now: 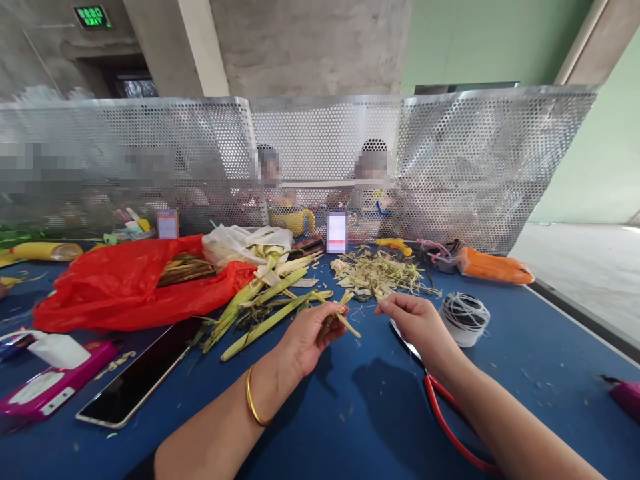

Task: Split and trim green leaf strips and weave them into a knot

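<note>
My left hand (320,333) is closed around a small bundle of pale corn husk strips (345,317), whose ends stick out past the fingers. To its right, my right hand (413,323) has thumb and forefinger pinched together. A thin pale string (361,308) shows faintly between the hands, but what the right fingertips hold is too small to tell. Under the right wrist lie red-handled scissors (445,407), their blades partly covered. Beside that wrist stands a spool of white string (465,319). Green-yellow husks (270,327) lie left of my left hand.
Husk scraps (385,270) are heaped beyond my hands. A red plastic bag (120,280), a dark-screened phone (145,373) and a magenta power strip (55,383) lie left. A lit phone (337,233) stands before the perforated metal divider (320,127); people sit behind it. An orange packet (493,265) lies right.
</note>
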The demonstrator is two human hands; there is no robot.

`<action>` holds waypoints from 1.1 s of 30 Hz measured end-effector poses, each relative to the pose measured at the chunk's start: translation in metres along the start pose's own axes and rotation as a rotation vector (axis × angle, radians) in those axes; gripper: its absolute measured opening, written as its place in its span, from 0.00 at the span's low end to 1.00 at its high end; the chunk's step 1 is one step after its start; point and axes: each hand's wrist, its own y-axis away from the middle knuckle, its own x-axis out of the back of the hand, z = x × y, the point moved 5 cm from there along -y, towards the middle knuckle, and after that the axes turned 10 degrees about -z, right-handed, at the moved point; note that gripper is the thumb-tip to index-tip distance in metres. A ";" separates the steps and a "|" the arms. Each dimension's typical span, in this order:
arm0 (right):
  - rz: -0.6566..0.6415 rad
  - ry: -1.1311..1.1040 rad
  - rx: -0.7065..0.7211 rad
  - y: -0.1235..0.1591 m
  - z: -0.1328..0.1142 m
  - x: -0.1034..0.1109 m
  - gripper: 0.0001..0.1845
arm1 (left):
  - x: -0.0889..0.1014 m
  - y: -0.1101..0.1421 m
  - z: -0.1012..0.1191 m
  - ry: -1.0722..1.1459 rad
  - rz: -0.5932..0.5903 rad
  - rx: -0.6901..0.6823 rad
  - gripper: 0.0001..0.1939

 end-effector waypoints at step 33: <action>-0.015 0.383 0.183 0.009 -0.015 -0.008 0.13 | -0.015 0.006 -0.003 -0.135 -0.122 -0.081 0.07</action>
